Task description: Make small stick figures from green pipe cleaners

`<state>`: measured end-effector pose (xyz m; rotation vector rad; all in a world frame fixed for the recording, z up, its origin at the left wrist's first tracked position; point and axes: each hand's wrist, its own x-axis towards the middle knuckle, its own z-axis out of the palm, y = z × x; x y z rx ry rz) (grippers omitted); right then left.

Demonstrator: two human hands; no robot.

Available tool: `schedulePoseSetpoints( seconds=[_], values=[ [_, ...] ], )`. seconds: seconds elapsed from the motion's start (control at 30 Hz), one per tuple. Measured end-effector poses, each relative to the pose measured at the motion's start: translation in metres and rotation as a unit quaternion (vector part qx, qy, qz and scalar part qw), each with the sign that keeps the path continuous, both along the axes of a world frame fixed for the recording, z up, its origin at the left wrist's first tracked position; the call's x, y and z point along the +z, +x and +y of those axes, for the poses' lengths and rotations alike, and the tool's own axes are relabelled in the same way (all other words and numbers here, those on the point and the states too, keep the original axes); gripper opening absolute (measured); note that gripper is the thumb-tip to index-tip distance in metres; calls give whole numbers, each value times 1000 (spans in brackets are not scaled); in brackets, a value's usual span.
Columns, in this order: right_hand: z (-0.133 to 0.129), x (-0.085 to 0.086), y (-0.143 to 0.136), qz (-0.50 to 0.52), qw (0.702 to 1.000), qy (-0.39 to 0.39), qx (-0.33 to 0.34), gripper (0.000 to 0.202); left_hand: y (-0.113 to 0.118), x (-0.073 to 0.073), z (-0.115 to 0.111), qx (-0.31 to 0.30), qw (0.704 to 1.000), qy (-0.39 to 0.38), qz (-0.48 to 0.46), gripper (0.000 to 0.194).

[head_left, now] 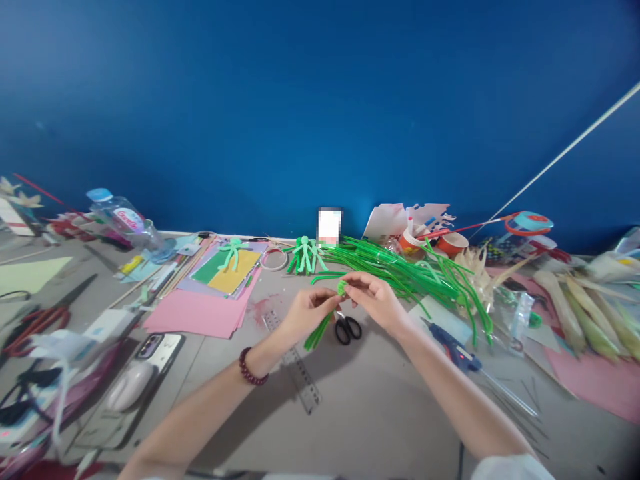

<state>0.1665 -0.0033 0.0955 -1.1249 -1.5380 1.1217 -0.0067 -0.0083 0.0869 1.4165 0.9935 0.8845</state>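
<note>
My left hand [309, 315], a beaded bracelet on its wrist, pinches a small bunch of green pipe cleaners [318, 335] whose loose ends hang below the palm. At the top of the bunch is a lighter green curled part [342, 288], and my right hand [373, 300] pinches it between thumb and fingertips. Both hands meet above the table. Just under them lie black-handled scissors [348, 329], their blades partly hidden by the fingers. A clear ruler [301, 377] rests slantwise beneath my left wrist.
A big pile of green pipe cleaners [400, 267] spreads behind my right hand. Green pipe-cleaner figures [306, 255] stand near the blue wall. Pink paper [200, 313], a phone [163, 350] and a white mouse [131, 387] lie left; a glue gun [453, 347] lies right.
</note>
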Motion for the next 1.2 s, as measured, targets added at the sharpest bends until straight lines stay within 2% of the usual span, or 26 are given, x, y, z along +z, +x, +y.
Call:
schedulePoseSetpoints(
  seconds=[0.1, 0.2, 0.3, 0.5, 0.77, 1.07, 1.13, 1.2],
  values=[
    [-1, 1, 2, -26, 999, 29, 30, 31, -1, 0, -2, 24, 988, 128, 87, 28],
    [-2, 4, 4, -61, 995, 48, 56, 26, -3, 2, -5, 40, 954, 249, 159, 23],
    [-4, 7, 6, -78, 993, 61, 61, 24, -4, 2, -7, 52, 924, 323, 198, 19],
    [-9, 13, 6, -129, 981, 134, 47, 26, -5, 0, -9, 52, 898, 376, 224, 17],
    [-15, 10, 3, -216, 941, 262, -5, 26, -4, 3, -10, 55, 865, 430, 254, 16],
    [-23, 16, 0, -221, 927, 303, -9, 31, -6, -5, -12, 93, 774, 545, 309, 19],
    [-22, 16, 0, -214, 930, 298, -5, 30, -6, -3, -13, 97, 775, 545, 305, 19],
    [-20, 16, 2, -202, 939, 279, -2, 29, -5, 0, -13, 89, 804, 521, 273, 18]
  ],
)
